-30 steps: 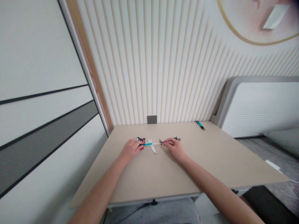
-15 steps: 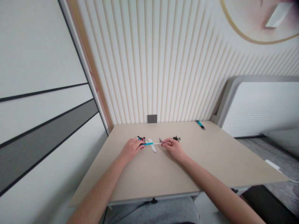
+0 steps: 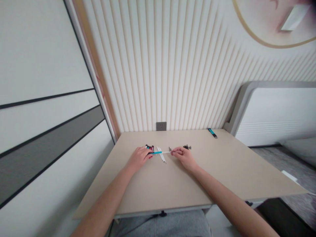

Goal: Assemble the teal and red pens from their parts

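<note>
Head view: pen [image 3: 157,152] well inside table [image 3: 160,187] edges.

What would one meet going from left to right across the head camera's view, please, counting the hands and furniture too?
Cabinet, left hand, loose white sticks, right hand, blue pens, headboard.

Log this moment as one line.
left hand: holds blue pen barrel | right hand: at white refill's far end | white sticks: on table
</note>
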`<move>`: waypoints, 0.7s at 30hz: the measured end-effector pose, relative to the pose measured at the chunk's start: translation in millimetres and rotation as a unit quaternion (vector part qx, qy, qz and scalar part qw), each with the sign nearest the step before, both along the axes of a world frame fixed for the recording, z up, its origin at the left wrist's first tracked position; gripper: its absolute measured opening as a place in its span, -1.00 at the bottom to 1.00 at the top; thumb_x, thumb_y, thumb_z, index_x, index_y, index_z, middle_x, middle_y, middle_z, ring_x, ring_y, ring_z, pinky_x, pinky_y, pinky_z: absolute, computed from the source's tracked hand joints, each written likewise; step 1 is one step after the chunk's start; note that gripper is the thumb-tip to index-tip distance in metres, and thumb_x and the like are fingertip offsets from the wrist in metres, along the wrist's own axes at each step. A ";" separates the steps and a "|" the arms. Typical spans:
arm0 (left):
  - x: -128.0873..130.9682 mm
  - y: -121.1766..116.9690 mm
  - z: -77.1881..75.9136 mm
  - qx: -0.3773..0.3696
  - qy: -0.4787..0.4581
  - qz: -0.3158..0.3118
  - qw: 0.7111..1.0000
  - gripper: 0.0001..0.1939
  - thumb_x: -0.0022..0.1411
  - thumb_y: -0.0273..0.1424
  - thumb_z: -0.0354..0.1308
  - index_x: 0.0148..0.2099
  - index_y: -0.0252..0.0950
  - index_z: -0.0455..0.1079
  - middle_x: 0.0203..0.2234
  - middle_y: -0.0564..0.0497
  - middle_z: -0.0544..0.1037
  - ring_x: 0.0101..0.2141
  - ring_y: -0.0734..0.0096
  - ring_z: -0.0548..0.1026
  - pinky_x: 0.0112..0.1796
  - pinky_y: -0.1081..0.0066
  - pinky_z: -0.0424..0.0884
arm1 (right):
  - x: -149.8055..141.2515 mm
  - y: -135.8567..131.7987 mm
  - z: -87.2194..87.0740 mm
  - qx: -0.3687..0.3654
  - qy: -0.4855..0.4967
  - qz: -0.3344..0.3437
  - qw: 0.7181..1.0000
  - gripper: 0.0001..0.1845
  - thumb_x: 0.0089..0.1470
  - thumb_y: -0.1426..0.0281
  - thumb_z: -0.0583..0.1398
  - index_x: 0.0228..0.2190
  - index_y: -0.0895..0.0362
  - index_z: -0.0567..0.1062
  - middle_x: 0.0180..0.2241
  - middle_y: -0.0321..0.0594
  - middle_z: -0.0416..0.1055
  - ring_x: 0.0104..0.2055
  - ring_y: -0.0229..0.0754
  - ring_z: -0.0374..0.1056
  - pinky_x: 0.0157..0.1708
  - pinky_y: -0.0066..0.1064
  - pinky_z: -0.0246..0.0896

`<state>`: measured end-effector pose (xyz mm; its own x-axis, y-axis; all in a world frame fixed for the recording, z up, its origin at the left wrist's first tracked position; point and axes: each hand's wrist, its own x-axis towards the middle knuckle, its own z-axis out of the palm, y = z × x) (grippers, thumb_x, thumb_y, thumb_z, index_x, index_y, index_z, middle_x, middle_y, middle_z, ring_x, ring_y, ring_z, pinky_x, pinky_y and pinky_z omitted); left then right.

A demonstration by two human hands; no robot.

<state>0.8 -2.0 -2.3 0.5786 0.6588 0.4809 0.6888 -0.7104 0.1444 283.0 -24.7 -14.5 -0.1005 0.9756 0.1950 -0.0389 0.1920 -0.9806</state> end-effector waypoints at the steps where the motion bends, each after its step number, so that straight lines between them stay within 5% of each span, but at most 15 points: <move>1: 0.3 -0.1 0.2 0.000 0.003 -0.001 1.000 -0.75 0.39 -0.23 -0.03 -0.12 -0.21 0.42 -0.29 -0.02 0.54 -0.22 0.28 0.45 -0.16 0.28 0.27 | -0.1 -0.1 -0.2 -0.001 -0.002 0.002 1.000 -0.60 -0.13 0.09 0.33 -0.36 0.15 0.51 -0.35 -0.10 0.58 -0.24 -0.07 0.49 -0.14 -0.25 0.29; 14: 4.6 -4.4 5.3 0.004 0.010 -0.018 1.000 -0.75 0.39 -0.24 -0.03 -0.07 -0.21 0.41 -0.25 -0.04 0.55 -0.20 0.27 0.46 -0.17 0.28 0.28 | -1.4 -2.4 1.8 -0.020 0.020 0.032 0.999 -0.64 -0.11 0.13 0.34 -0.37 0.13 0.48 -0.37 -0.14 0.58 -0.26 -0.10 0.48 -0.19 -0.31 0.27; 21: 10.2 -8.5 6.1 0.005 0.032 -0.031 0.999 -0.73 0.40 -0.24 -0.05 -0.02 -0.19 0.41 -0.25 -0.05 0.54 -0.21 0.28 0.48 -0.15 0.29 0.33 | -4.5 -8.8 6.4 0.023 -0.083 0.011 0.996 -0.69 -0.03 0.13 0.28 -0.42 0.14 0.50 -0.45 -0.20 0.54 -0.39 -0.16 0.41 -0.37 -0.38 0.21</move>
